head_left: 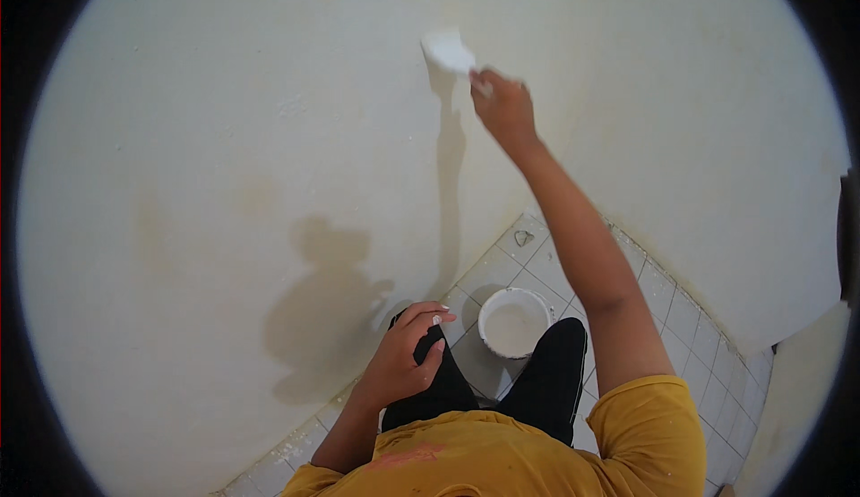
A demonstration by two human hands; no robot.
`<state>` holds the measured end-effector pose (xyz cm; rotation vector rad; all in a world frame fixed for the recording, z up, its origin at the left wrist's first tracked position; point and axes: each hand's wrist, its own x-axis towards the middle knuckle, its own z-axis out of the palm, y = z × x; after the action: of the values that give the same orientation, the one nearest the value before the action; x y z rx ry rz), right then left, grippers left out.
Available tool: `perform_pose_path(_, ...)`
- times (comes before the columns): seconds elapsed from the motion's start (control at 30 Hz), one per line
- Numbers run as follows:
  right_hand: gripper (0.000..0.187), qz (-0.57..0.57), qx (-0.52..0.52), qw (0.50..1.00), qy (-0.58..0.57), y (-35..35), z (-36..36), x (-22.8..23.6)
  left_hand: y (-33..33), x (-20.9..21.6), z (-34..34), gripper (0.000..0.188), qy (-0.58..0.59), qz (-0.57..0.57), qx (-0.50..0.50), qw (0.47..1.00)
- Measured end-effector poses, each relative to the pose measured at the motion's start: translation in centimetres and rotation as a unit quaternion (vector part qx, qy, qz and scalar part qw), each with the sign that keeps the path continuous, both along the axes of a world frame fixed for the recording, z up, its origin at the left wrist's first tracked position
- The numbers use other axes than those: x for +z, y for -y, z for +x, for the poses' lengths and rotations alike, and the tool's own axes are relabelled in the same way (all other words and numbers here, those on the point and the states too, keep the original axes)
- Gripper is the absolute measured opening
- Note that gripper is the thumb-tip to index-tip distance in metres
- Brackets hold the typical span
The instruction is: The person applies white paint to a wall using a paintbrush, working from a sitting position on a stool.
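While the right hand (503, 107), gripping a white spreader (447, 51), seemingly coats the wall (224, 94), the left hand (408, 354) rests half-open on one leg (450, 388); steady pressure seems needed next.

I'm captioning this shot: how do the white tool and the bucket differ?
The tool is raised by the wall; the bucket stands on the tiled floor. The tool flares toward its end; the bucket is round, open-topped and holds pale contents. Both are white.
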<state>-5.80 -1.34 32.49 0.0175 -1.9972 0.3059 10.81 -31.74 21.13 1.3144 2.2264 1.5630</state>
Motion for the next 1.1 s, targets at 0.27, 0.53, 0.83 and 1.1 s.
perform_pose_path(0.27, 0.011, -0.086, 0.024, 0.972, 0.216, -2.0, 4.1, -14.7, 0.3, 0.2, -0.2, 0.035, 0.026, -0.013, 0.000, 1.000)
perform_pose_path(0.53, 0.014, 0.013, 0.087, 0.986, 0.143, 3.2, 4.9, -1.2, 0.5, 1.6, -0.9, 0.034, -0.066, 0.063, 0.054, 0.994)
perform_pose_path(0.83, 0.010, -0.015, 0.065, 0.994, -0.085, 8.4, 5.6, 15.7, 2.1, 7.2, -4.3, 0.037, -0.226, 0.131, 0.146, 0.954)
perform_pose_path(1.1, 0.010, 0.112, 0.039, 0.993, 0.022, 11.4, 4.8, 9.4, 3.2, 5.8, -4.5, 0.035, -0.184, 0.179, 0.183, 0.949)
